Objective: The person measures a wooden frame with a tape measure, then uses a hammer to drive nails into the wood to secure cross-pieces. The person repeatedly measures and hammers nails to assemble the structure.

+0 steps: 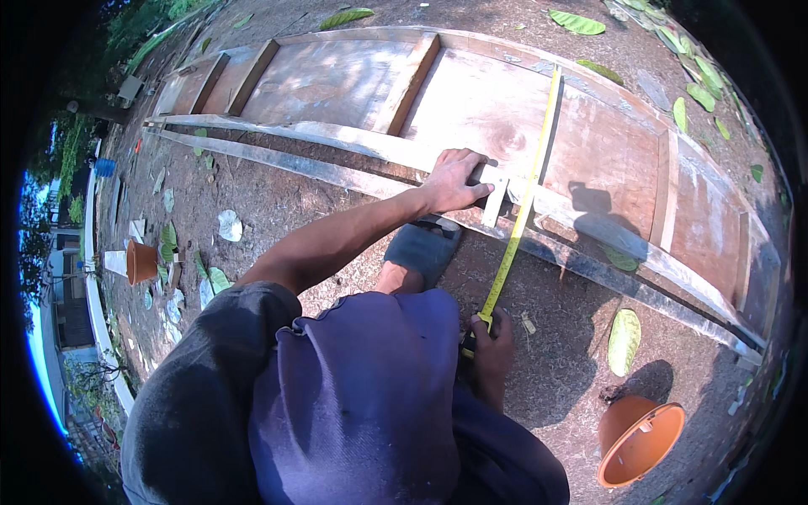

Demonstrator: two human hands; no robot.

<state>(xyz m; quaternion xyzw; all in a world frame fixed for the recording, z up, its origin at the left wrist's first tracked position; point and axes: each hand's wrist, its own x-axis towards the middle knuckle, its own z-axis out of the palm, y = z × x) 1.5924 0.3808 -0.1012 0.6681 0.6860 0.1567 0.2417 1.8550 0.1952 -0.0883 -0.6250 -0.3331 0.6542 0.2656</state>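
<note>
In my right hand [493,353] is a tape measure [470,341], its case mostly hidden by my fingers. The yellow blade [523,206] runs from it across a long wooden panel [480,101] to the far rail. My left hand [454,181] is over the panel's near rail, fingers curled, thumb against a short pale angled piece [495,206]. That piece lies just left of the blade and reaches toward a loose batten [337,172] along the panel's near side. What kind of piece it is, I cannot tell.
An orange bucket [640,442] lies tipped at the lower right; another orange bucket [141,262] is at the left. Crossbars such as this one [408,84] divide the panel. Large leaves [623,341] are scattered on the dirt. My sandalled foot [421,252] is beside the batten.
</note>
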